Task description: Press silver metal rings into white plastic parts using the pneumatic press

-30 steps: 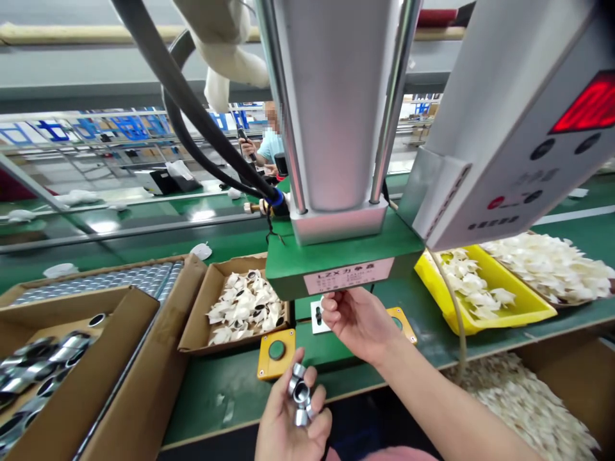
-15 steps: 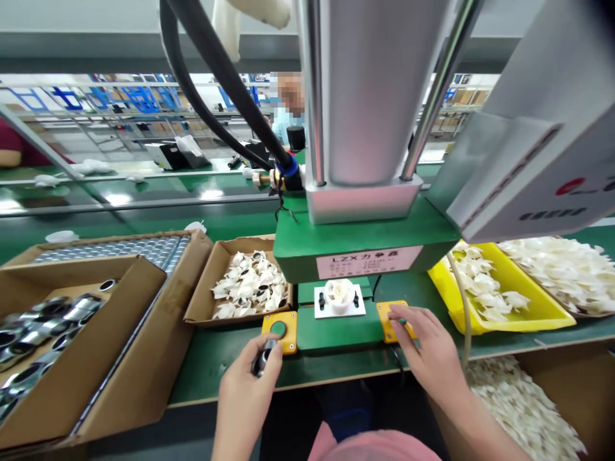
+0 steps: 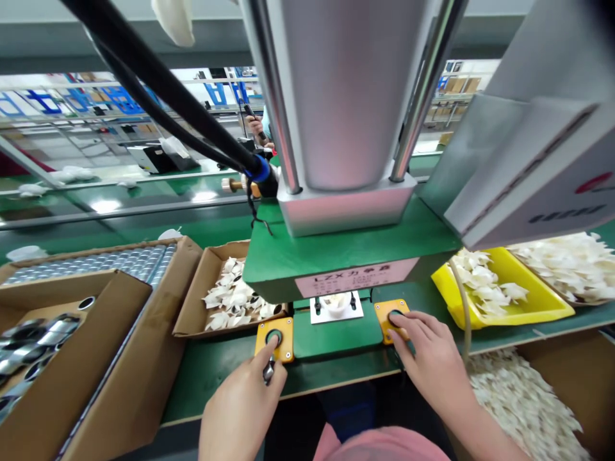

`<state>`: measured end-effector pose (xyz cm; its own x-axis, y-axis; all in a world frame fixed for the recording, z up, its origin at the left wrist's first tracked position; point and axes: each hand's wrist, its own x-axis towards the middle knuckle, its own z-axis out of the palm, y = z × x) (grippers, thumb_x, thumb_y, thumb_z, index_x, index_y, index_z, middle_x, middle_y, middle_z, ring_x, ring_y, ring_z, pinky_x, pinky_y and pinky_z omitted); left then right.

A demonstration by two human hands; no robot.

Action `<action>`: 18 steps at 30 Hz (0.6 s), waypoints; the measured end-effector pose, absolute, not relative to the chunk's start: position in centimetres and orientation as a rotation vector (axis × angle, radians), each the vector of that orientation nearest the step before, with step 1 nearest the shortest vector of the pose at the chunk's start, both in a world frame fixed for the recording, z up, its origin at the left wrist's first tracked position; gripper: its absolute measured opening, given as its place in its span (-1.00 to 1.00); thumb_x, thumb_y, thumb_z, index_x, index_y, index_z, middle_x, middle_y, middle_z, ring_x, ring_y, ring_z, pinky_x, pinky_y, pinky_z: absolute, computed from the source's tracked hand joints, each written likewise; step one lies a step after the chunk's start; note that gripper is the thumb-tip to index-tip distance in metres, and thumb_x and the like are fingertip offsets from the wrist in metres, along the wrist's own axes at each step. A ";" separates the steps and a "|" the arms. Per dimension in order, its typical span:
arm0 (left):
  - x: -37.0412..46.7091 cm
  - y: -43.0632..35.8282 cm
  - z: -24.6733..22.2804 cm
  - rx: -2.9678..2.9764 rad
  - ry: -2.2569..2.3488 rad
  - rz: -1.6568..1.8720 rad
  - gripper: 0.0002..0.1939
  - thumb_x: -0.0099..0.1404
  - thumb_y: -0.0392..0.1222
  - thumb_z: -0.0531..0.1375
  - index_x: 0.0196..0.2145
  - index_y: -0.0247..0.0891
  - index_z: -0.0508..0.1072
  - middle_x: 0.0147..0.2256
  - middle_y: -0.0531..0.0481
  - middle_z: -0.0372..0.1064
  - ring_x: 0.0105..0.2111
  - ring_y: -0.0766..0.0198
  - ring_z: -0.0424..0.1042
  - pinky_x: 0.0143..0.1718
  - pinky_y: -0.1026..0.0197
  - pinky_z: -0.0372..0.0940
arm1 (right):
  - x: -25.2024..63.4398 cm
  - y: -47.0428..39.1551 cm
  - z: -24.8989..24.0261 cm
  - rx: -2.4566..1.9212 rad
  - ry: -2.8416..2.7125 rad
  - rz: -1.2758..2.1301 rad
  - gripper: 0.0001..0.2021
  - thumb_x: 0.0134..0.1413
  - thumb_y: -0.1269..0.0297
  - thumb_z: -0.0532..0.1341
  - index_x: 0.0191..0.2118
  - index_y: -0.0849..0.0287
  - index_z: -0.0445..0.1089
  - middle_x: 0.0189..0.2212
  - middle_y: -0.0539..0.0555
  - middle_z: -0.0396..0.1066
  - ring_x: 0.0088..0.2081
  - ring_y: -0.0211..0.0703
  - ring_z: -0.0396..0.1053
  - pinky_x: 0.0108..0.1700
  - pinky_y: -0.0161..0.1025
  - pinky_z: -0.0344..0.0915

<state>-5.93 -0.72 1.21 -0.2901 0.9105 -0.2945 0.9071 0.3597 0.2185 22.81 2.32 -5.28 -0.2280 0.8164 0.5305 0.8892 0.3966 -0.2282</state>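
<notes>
Since half a second ago, the left hand (image 3: 237, 410) has moved from just below the left button (image 3: 271, 333) onto it, and the right hand (image 3: 430, 349) has brought a fingertip over the right button (image 3: 394, 312); the whole view has shifted a little too. From my remote feed I note: left index fingertip on the button, the thumb and the other fingers clamped on a shiny metal ring (image 3: 268, 371); any further rings in that palm are hidden from me. Right fingers lie close together, thumb spread apart and low on the right yellow box (image 3: 383, 315). White piece (image 3: 336, 303) sits on the white plate (image 3: 317, 315) at frame centre, under the green press head (image 3: 350, 256), which covers part of it; I cannot tell whether they touch. Left yellow box (image 3: 284, 351) stands on the green surface (image 3: 216, 374), just beside a cardboard tray (image 3: 192, 315) of white pieces left of centre. Lower left, I log a cardboard box (image 3: 103, 326) with loose metal rings; right of frame, a yellow bin (image 3: 542, 310) holding more white pieces.
</notes>
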 end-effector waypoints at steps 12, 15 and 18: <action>-5.6 -2.3 0.3 0.790 1.623 1.098 -0.52 0.09 0.05 0.23 -0.06 -0.18 0.40 -0.57 0.10 0.25 -0.67 0.35 0.15 -0.70 0.32 0.03 | 22.2 2.5 -3.7 -1.356 -1.980 0.360 -0.74 0.16 0.28 0.14 -0.01 0.06 0.28 -0.13 0.05 0.41 -0.07 -0.08 0.29 0.01 -0.05 0.20; -3.8 -2.6 1.1 0.381 1.168 1.251 -0.54 0.11 -0.06 0.24 -0.02 -0.16 0.32 -0.55 0.12 0.23 -0.69 0.41 0.09 -0.76 0.38 -0.05 | 19.3 3.6 -0.3 -1.249 -1.746 0.853 -0.56 0.13 0.20 0.17 0.12 -0.01 0.12 0.00 0.08 0.30 -0.16 -0.17 0.34 -0.12 -0.16 0.31; -2.4 -2.2 1.3 0.189 0.974 1.185 -0.55 0.09 -0.15 0.27 -0.03 -0.10 0.34 -0.48 0.11 0.25 -0.63 0.41 0.16 -0.76 0.41 0.00 | 15.2 5.9 3.2 -1.018 -1.486 1.134 -0.50 0.05 0.11 0.23 0.10 0.01 0.14 0.01 0.10 0.26 -0.14 -0.16 0.34 -0.28 -0.29 0.34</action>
